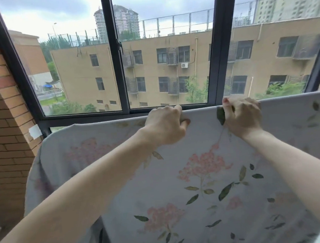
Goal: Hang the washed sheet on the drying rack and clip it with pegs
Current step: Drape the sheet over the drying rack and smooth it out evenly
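My left hand is clenched around the top fold of the floral sheet, fingers curled over the far side and my thumb pressed against the near face of the cloth. My right hand grips the same top edge just to the right, its fingers hooked over the fold and bunching the fabric a little, with a dark green printed leaf showing beside my index finger. The two hands sit near each other but apart, with a short stretch of taut fold between them. The sheet is pale grey-blue with pink blossom clusters and green leaves; it is draped over something that runs left to right at the height of the window sill, and it hangs down toward me, filling the lower part of the view. Whatever bar carries it is hidden under the cloth, so I cannot tell its shape. At the left the sheet rounds off and drops beside a brick wall. Beyond the fold stands a dark-framed window, and through its panes I see a tan apartment block under a cloudy sky.
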### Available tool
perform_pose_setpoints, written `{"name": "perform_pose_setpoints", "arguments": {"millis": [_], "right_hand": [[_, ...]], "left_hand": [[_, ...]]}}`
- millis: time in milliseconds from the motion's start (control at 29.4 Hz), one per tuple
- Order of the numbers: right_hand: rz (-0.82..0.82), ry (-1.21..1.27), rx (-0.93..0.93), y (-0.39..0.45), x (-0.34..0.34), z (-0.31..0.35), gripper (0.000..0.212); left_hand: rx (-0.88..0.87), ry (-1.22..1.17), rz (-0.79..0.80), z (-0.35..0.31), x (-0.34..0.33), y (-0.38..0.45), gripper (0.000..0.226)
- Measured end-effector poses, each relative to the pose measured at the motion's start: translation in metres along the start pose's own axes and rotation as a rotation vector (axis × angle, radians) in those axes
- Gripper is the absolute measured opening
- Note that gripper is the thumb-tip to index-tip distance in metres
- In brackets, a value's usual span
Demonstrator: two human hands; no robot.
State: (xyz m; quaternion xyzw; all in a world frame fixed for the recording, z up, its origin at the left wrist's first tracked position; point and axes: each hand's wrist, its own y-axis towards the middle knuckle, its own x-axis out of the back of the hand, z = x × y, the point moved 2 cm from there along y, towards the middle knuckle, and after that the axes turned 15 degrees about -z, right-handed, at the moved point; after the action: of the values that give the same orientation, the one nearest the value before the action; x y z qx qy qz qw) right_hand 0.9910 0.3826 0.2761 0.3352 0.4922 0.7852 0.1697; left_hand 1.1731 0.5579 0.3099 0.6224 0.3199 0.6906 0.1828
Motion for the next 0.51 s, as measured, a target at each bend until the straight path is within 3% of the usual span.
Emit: {"name": "perform_pose_setpoints", "arguments": {"millis": [204, 374, 510], "right_hand": [[0.113, 0.188, 0.121, 0.003, 0.023, -0.052, 0.026], [0.158, 0.179, 0.083, 0.024, 0.038, -0.136, 0.033], [0.177, 0.096, -0.008, 0.042, 0.046, -0.205, 0.043]], "left_hand": [[-0.067, -0.052, 0.023, -0.085, -0.035, 0.043, 0.028], [0.015, 0.065, -0.187, -0.114, -0.064, 0.057, 0.038], [0.080, 0.080, -0.280, -0.096, -0.062, 0.051, 0.044]]}}
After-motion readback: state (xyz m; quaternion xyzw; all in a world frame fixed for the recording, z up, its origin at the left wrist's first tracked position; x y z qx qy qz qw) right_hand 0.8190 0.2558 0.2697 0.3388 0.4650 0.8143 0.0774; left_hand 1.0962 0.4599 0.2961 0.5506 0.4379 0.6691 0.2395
